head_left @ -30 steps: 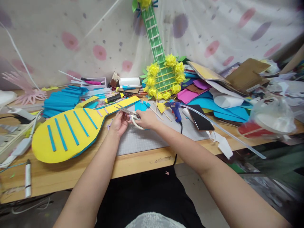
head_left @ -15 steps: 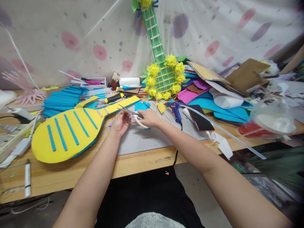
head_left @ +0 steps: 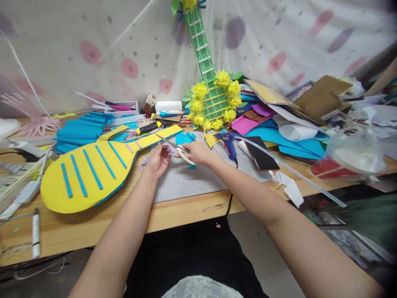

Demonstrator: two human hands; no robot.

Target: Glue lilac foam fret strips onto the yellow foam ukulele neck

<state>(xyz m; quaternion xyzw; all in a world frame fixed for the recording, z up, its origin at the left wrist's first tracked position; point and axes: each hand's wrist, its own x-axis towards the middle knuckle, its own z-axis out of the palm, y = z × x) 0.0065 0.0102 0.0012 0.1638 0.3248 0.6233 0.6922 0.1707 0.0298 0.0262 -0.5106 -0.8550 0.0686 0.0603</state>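
Observation:
My right hand [head_left: 199,152] is wrapped round the white handles of a pair of scissors [head_left: 186,157], whose metal blades point left past my left fingertips. My left hand [head_left: 159,161] is palm up with curled fingers, pinching a small lilac strip [head_left: 169,146] beside the blades; much of the strip is hidden. Left of both hands lies a yellow guitar-shaped cutout [head_left: 89,176] with blue bars on its body and two lilac bars on its neck. Several small lilac pieces [head_left: 145,159] lie between the cutout and my left hand.
A grey cutting mat [head_left: 189,182] lies under my hands. To the right are a blue glue gun [head_left: 229,144], a phone [head_left: 262,153] and a long clear stick [head_left: 294,174]. Behind stands a green guitar [head_left: 204,62] with yellow flowers. A marker [head_left: 36,236] lies at front left.
The scissors have tilted slightly in my right hand, their blades now reaching higher past my left fingertips. More of the lilac strip shows. Both hands stay in nearly the same place.

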